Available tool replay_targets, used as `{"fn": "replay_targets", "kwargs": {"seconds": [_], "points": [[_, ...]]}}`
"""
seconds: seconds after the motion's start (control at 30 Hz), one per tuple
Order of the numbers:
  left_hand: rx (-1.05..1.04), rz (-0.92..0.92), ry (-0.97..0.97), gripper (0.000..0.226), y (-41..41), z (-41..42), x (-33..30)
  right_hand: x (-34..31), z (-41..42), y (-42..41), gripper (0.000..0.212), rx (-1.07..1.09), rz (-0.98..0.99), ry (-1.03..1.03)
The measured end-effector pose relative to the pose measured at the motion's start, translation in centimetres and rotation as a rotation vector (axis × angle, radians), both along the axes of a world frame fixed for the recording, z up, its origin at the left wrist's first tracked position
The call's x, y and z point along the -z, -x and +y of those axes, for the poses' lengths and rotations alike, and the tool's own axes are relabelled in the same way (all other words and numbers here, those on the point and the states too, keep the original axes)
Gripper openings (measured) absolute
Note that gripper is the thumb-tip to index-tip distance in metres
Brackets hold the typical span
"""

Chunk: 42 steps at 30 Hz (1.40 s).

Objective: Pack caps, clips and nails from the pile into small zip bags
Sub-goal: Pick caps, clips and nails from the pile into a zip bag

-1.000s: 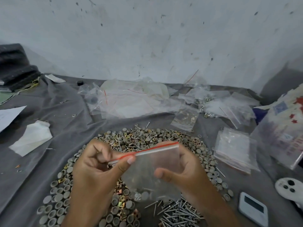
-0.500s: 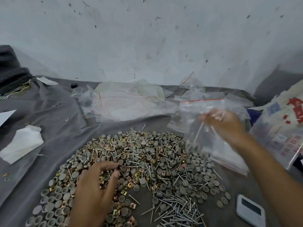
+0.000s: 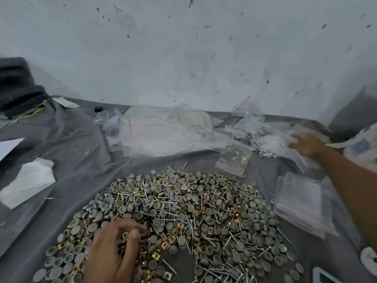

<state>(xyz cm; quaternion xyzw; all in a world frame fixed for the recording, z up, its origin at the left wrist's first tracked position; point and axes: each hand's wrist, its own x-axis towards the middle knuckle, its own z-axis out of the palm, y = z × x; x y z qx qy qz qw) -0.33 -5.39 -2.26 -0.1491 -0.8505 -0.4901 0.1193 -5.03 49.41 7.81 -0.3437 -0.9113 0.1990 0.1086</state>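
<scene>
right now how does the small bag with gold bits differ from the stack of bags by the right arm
The small zip bag is a single bag holding gold clips; the stack of zip bags looks empty. The small zip bag lies beyond the pile, the stack to its right. Both are clear plastic, flat on the grey cloth, touched by neither hand.

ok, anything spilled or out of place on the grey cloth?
A few strays only: loose grey round caps lie on the grey cloth far left of the main pile of caps, clips and nails, and one silver nail sits just beyond its far edge. The crumpled white paper looks like scrap.
</scene>
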Motion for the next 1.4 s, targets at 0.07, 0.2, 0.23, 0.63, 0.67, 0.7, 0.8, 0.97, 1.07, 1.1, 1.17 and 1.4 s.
{"fn": "replay_targets", "kwargs": {"seconds": [0.07,0.2,0.23,0.63,0.67,0.7,0.8,0.97,1.07,1.1,1.17,1.4], "points": [[-0.01,0.011,0.02,0.026,0.1,-0.1,0.5,1.1,-2.1,-1.2,0.047,-0.062,-0.014,-0.033],[-0.044,0.021,0.034,0.023,0.0,-0.2,1.0,2.1,-6.7,-6.6,0.044,-0.194,-0.105,-0.039],[-0.047,0.021,0.04,0.023,0.0,-0.2,1.1,2.4,-7.6,-8.4,0.049,-0.222,-0.145,-0.039],[0.006,0.046,-0.03,0.021,-0.2,-0.1,1.1,7.3,-10.1,-17.4,0.021,-0.116,-0.281,-0.31],[0.008,0.056,-0.033,0.02,-0.2,0.0,1.0,7.3,-9.9,-17.6,0.024,-0.108,-0.286,-0.326],[0.01,0.064,-0.035,0.02,-0.2,0.0,0.9,7.4,-9.6,-17.7,0.031,-0.114,-0.296,-0.328],[0.016,0.063,-0.047,0.019,-0.4,0.1,0.7,6.2,-9.7,-17.6,0.038,-0.073,-0.141,-0.112],[-0.004,0.039,-0.047,0.021,-0.5,0.3,0.5,2.0,-11.6,-17.1,0.037,0.008,0.22,-0.075],[-0.004,0.047,-0.06,0.016,-0.3,0.7,0.3,-1.5,-16.3,-16.1,0.036,-0.114,0.469,-0.153],[-0.01,0.048,-0.057,0.015,-0.3,0.7,0.4,-2.1,-18.4,-15.6,0.037,-0.171,0.515,-0.129],[-0.022,0.056,-0.049,0.017,-0.3,0.6,0.4,-2.5,-23.0,-14.4,0.038,-0.288,0.572,0.0],[-0.034,0.104,-0.091,0.02,-0.3,0.3,0.2,2.5,-32.7,-9.5,0.032,-0.477,0.765,0.599]]}}
